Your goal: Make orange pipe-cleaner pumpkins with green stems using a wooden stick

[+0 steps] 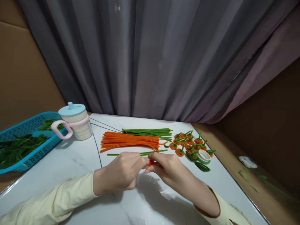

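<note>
My left hand (pixel 125 170) and my right hand (pixel 172 165) meet above the table's front half, both closed with fingertips pinched together. Between them shows a small bit of orange pipe cleaner (pixel 150 162); my fingers cover most of it. Just behind my hands a single green pipe cleaner (pixel 122 154) lies crosswise. Beyond it is a bundle of orange pipe cleaners (pixel 130 141), with a bundle of green pipe cleaners (pixel 147 132) farther back. Several small orange pieces with green stems (pixel 180 152), shaped like persimmons, are grouped to the right.
A roll of green tape (pixel 203 156) and dark green leaf-shaped loops (pixel 202 167) lie at the right. At the left stand a lidded cup (pixel 83 129) with a pink handle and a blue basket (pixel 35 156) holding green leaves. A grey curtain (pixel 145 62) hangs behind the white table (pixel 77 162).
</note>
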Motion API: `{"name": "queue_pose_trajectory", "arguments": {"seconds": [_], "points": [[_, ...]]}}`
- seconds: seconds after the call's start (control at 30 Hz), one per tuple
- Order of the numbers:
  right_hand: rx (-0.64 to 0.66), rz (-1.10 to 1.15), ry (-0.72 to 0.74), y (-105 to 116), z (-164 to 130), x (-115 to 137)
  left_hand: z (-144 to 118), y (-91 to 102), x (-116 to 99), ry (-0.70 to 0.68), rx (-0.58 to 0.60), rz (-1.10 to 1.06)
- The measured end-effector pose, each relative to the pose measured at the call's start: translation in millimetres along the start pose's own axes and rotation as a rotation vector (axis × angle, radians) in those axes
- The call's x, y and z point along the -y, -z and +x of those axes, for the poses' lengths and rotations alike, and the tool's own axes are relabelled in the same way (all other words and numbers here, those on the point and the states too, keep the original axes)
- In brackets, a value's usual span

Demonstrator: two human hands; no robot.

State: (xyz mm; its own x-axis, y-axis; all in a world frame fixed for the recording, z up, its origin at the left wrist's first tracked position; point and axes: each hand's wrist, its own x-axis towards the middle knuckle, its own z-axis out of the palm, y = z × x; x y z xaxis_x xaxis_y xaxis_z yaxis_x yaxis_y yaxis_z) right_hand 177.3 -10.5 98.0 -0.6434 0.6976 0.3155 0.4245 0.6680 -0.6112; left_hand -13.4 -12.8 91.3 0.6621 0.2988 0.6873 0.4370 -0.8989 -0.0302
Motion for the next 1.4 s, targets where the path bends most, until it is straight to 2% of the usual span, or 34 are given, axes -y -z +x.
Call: {"name": "queue_pose_trajectory", "arguments": {"seconds": [0.17, 0.37, 0.6, 0.73, 0.9, 1.2, 1.4], "points": [[-0.015, -0.053, 0.033, -1, 0, 1, -1, 0.9, -3, -0.026, 0.008, 0.02], [-0.028, -0.198, 0.092, -6, -2, 2, -3, 1.9, -5, 0.124, 0.023, -0.108], [-0.053, -0.183, 0.098, -3, -2, -2, 4, 18.6, -5, 0.289, 0.252, -0.286], [-0.099, -0.166, 0.147, 0, -2, -2, 8, 25.5, -1, 0.316, 0.354, -0.375], [-0.088, -0.156, 0.13, 2, -2, 1, 6, 26.0, 4, 0.312, 0.35, -0.469], [-0.083, -0.192, 0.175, 4, -4, 2, 8, 32.0, 1, 0.314, 0.442, -0.472], [-0.061, -0.199, 0.149, 2, -4, 1, 6, 27.6, 3, 0.346, 0.397, -0.547]]}}
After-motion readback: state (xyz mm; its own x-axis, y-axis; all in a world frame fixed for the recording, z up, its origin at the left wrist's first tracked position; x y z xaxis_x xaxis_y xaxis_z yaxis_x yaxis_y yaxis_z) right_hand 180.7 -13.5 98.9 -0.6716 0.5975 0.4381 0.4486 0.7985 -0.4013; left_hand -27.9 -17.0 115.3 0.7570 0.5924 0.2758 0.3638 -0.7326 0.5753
